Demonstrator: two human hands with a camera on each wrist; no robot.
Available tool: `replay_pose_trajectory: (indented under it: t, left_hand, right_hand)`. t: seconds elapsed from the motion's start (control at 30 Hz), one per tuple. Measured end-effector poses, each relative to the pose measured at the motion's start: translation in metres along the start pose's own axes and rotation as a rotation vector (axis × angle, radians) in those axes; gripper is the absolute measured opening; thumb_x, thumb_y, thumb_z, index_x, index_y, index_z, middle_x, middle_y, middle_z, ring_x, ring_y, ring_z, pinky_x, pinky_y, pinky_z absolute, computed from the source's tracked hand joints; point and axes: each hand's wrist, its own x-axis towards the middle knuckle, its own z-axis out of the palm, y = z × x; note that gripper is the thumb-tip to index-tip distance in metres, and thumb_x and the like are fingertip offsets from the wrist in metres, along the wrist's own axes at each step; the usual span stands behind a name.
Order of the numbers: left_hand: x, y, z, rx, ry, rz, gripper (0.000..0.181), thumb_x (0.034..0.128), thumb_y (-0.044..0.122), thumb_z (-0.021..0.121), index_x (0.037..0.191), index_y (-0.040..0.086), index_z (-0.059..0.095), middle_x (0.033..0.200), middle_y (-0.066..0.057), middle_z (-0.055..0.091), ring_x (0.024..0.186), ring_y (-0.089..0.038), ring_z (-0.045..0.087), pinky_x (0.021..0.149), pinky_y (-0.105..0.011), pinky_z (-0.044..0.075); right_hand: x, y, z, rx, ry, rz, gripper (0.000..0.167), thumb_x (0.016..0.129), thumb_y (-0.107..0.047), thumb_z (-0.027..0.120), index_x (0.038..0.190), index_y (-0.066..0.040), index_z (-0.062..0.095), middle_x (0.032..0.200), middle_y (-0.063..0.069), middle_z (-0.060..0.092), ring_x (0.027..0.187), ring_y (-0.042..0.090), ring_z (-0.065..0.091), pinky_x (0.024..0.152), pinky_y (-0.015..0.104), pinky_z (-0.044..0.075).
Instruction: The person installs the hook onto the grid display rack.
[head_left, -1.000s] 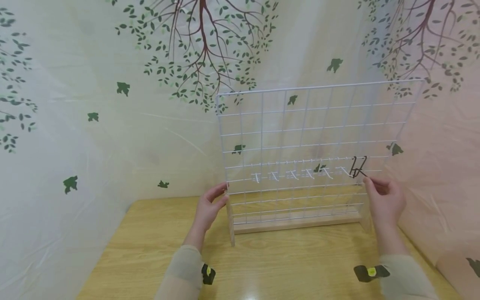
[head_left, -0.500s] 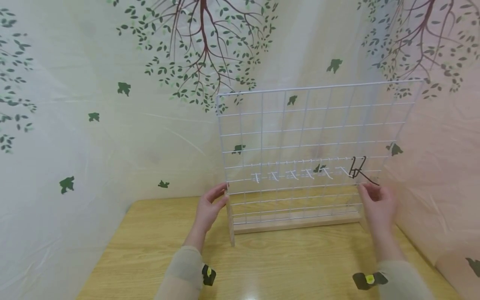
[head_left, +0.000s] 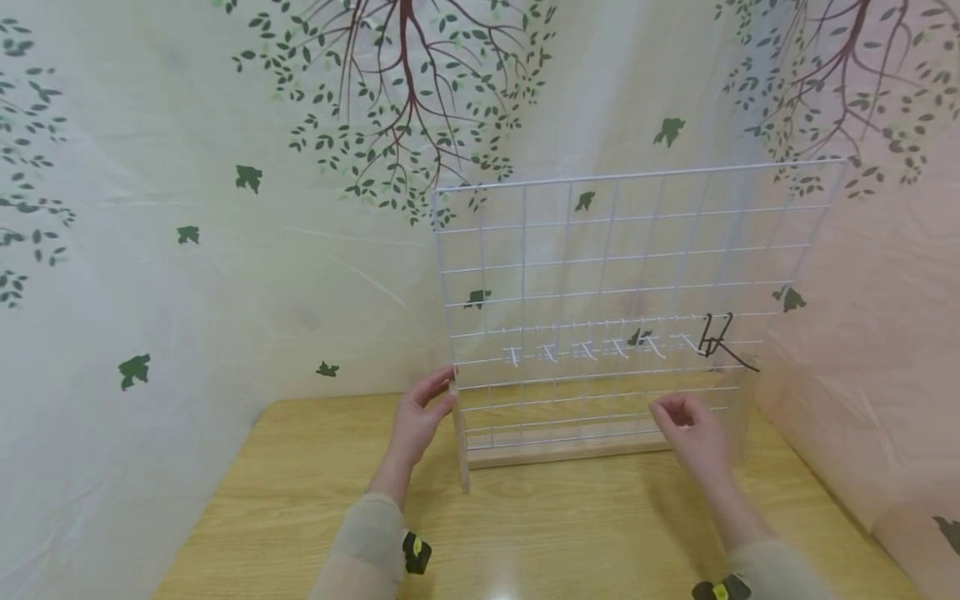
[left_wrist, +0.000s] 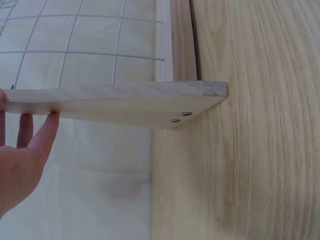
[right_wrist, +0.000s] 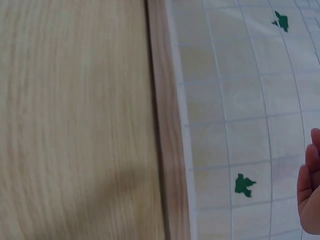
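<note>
A white wire grid rack (head_left: 592, 250) stands on the wooden table in a light wooden base. With thumb and fingers, my left hand (head_left: 416, 421) holds the upright wooden side panel (left_wrist: 120, 102) at its left end. A black wire hook (head_left: 716, 342) hangs on the grid's right part, its prong sticking out to the lower right. My right hand (head_left: 693, 433) is in front of the lower right grid, apart from the hook, fingers loosely bent and holding nothing. The right wrist view catches only part of that hand (right_wrist: 311, 185).
Several small white hooks (head_left: 585, 348) sit in a row on the grid, left of the black one. The base's wooden crossbar (head_left: 570, 450) runs along the bottom. Behind is a pale curtain (head_left: 300, 275) printed with leaves; the table (head_left: 555, 525) extends in front.
My right hand has let go of the black hook's prong and moved down and left, away from it. The hook stays on the grid. My left hand has not moved.
</note>
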Motion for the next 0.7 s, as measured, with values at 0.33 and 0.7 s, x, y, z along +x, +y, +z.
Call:
replay_pose_trajectory:
  t: [0.33,0.7]
  left_hand:
    - [-0.011,-0.019,-0.002,0.015,-0.002,0.036,0.044,0.0915,-0.004,0.066,0.135,-0.003,0.056,0.133,-0.022,0.059,0.119,-0.038,0.057,0.093,-0.038,0.054]
    - [-0.037,-0.048,-0.012,0.178,-0.033,0.062,0.038,0.0929,-0.003,0.064,0.129,-0.012,0.056,0.126,-0.03,0.06,0.115,-0.048,0.057,0.102,-0.06,0.043]
  right_hand:
    - [-0.023,-0.008,0.027,-0.033,-0.174,-0.058,0.005,0.09,-0.01,0.073,0.093,-0.007,0.069,0.088,0.001,0.07,0.081,0.012,0.06,0.073,0.02,0.051]
    - [-0.044,-0.006,0.055,0.0,-0.336,-0.145,0.011,0.088,-0.01,0.075,0.098,-0.013,0.071,0.092,-0.008,0.07,0.088,0.013,0.064,0.082,0.038,0.056]
